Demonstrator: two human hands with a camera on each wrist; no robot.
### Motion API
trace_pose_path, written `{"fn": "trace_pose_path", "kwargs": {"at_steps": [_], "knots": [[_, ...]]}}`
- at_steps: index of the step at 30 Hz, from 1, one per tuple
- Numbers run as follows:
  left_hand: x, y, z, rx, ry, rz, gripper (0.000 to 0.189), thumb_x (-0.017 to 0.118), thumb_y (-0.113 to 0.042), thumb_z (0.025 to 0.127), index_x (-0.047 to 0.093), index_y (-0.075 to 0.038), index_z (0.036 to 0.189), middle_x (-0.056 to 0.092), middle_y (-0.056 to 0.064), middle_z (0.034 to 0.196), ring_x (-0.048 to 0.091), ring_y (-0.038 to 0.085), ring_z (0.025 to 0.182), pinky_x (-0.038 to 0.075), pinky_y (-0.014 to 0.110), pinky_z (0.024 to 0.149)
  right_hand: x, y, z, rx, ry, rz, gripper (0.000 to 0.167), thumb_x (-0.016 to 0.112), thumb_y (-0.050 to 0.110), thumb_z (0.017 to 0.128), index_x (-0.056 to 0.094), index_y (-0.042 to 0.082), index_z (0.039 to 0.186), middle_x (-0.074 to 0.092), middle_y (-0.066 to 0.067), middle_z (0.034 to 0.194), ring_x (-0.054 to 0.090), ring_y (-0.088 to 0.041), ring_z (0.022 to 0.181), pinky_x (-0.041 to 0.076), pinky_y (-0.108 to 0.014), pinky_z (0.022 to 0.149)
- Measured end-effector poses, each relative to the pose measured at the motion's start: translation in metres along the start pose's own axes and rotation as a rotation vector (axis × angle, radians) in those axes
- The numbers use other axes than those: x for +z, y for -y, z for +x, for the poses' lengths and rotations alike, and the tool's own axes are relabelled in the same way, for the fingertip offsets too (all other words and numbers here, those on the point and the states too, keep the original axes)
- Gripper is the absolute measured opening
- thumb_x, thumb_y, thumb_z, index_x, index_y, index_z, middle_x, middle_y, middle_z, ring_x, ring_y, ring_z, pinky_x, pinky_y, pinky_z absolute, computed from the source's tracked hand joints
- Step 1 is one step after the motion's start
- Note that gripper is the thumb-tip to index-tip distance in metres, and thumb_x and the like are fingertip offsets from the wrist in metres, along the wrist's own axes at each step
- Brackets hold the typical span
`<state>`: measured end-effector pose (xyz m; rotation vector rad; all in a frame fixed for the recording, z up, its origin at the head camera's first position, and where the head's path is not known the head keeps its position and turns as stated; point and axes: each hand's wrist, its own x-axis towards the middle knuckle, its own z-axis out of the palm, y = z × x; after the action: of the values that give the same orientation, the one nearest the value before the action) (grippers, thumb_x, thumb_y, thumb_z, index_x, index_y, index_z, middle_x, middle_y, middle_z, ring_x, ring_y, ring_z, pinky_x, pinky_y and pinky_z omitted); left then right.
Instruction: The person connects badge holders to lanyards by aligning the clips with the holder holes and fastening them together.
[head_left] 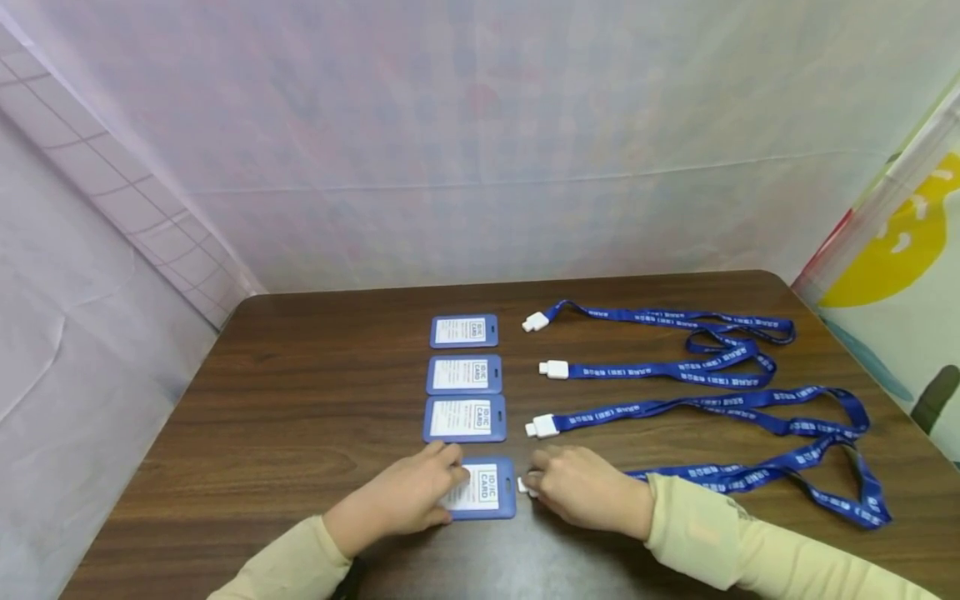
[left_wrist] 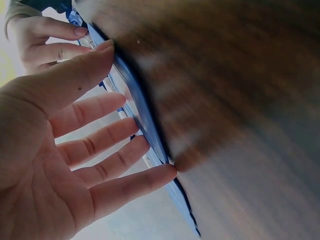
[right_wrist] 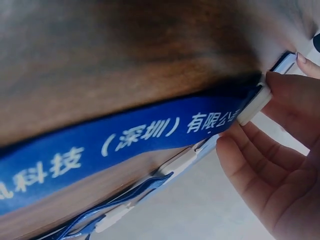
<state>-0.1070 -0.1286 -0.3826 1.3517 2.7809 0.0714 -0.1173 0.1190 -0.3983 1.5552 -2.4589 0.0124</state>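
The left hand (head_left: 405, 493) lay on the front card (head_left: 491, 490), fingers spread — just right of that card, the right hand (head_left: 579, 485) pinched a lanyard (right_wrist: 95, 142) clip (right_wrist: 256, 105).

4 ID cards (head_left: 464, 374) on tbl (head_left: 300, 392), L of lanyards (head_left: 630, 372).
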Motion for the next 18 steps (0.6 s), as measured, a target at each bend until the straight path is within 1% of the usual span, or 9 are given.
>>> {"fn": "trace_pose_path", "kwargs": {"at_steps": [4,12,18], "knots": [[-0.0001,0.0,0.0002,0.002,0.006,0.005,0.038,0.078,-0.027,0.066,0.065,-0.008,0.096,0.049,0.001,0.09,0.044,0.012,0.081,0.047,0.019,0.066,0.0003,0.001,0.0012,-0.015,-0.001,-0.022,0.008,0.069,0.017,0.072,0.064,0.013,0.076,0.048,0.003,0.067,0.047,-0.01,0.054,0.04,-0.021,0.044],[0.0001,-0.0002,0.0014,0.007,0.016,0.04,0.042,0.078,-0.029,0.066,0.067,-0.008,0.1,0.049,0.001,0.09,0.044,0.013,0.081,0.047,0.02,0.068,-0.0021,0.0038,0.0046,-0.019,0.038,-0.069,0.009,0.069,0.019,0.074,0.064,0.012,0.077,0.048,0.002,0.066,0.048,-0.01,0.054,0.04,-0.021,0.043],[-0.0001,-0.0009,0.0024,0.01,0.016,0.075,0.043,0.078,-0.032,0.065,0.068,-0.008,0.1,0.048,0.001,0.089,0.043,0.013,0.08,0.047,0.021,0.067,0.0001,0.0032,0.0049,-0.022,0.046,-0.052,0.012,0.069,0.019,0.073,0.065,0.011,0.081,0.049,0.002,0.068,0.049,-0.01,0.055,0.041,-0.021,0.044]]}}
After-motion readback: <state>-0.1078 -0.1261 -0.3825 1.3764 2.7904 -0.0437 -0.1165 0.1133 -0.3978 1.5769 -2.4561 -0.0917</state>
